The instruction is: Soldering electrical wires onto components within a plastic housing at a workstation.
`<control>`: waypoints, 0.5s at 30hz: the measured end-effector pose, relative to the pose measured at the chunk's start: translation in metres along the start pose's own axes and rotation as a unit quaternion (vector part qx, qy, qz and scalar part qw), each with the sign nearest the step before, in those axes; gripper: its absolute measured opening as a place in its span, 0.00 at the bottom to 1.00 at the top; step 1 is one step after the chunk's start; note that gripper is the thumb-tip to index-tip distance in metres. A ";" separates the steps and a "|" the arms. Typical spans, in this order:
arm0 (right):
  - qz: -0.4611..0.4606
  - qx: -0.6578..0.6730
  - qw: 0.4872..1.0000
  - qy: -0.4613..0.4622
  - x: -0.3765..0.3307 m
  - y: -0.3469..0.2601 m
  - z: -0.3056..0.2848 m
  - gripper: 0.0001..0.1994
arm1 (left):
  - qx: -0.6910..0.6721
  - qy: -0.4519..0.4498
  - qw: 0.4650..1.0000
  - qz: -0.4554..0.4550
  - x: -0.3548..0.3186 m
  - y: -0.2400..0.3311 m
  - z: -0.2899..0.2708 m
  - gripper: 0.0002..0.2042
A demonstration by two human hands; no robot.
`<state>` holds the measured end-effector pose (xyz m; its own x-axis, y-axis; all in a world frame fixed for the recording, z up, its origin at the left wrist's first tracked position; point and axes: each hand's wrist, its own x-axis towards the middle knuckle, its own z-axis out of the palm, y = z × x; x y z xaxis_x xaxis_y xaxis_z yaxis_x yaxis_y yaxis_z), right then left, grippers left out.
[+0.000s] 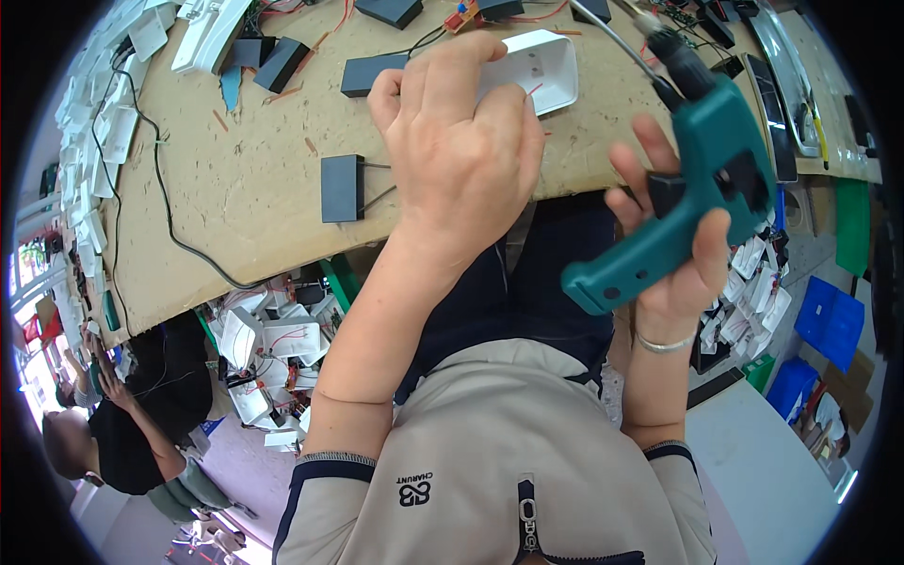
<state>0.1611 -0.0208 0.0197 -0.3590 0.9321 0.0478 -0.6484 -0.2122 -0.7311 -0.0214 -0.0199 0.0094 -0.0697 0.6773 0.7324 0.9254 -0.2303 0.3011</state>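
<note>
Right grip (pixel 678 287) is closed around a teal power driver (pixel 711 141), fingers by its black trigger; the body is raised over the near edge of the tabletop (pixel 254 169), black nose pointing away from me, foot of the handle toward lower left. Left grip (pixel 461 160) is bent over the left side of an open white housing (pixel 556 75), which lies on the tabletop ahead of me; its fingers cover that side, and I cannot tell whether they clasp it or only rest there. Obstructions: a thin metal rod (pixel 617 42) slants close to the driver's nose, and the left grip masks the ends of two dark leads from a black box (pixel 342 188) near its wrist. A second dark box (pixel 367 77) is just left of the housing, partly behind my fingers; another black box (pixel 281 64) lies farther left among orange-brown scraps. A black cable (pixel 169 202) curves down the left part of the tabletop, beside piled white casings (pixel 104 151). At far right: a dark flat slab (pixel 770 118) and a metal tray (pixel 786 80). Below the tabletop, more white parts (pixel 287 339) are heaped at left; a co-worker (pixel 132 414) sits beyond.
</note>
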 end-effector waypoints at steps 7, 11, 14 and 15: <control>0.000 -0.190 0.981 0.026 -0.047 -0.027 -0.012 0.36 | 0.047 -0.016 0.999 -0.007 0.010 0.001 0.021 0.04; 0.009 -0.277 0.958 0.066 -0.059 -0.032 -0.007 0.35 | -0.123 0.370 0.897 0.210 0.021 -0.022 0.061 0.05; 0.006 -0.308 0.947 0.093 -0.062 -0.031 -0.006 0.36 | -0.125 0.366 0.901 0.197 0.023 -0.021 0.063 0.04; 0.007 -0.308 0.947 0.092 -0.063 -0.031 -0.006 0.36 | -0.133 0.372 0.897 0.198 0.023 -0.021 0.063 0.04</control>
<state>0.2079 -0.0710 0.0355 -0.2042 0.9780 -0.0428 -0.1096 -0.0663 -0.9918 -0.0187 0.0449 -0.0184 -0.0756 -0.1248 0.9893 0.8177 -0.5756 -0.0101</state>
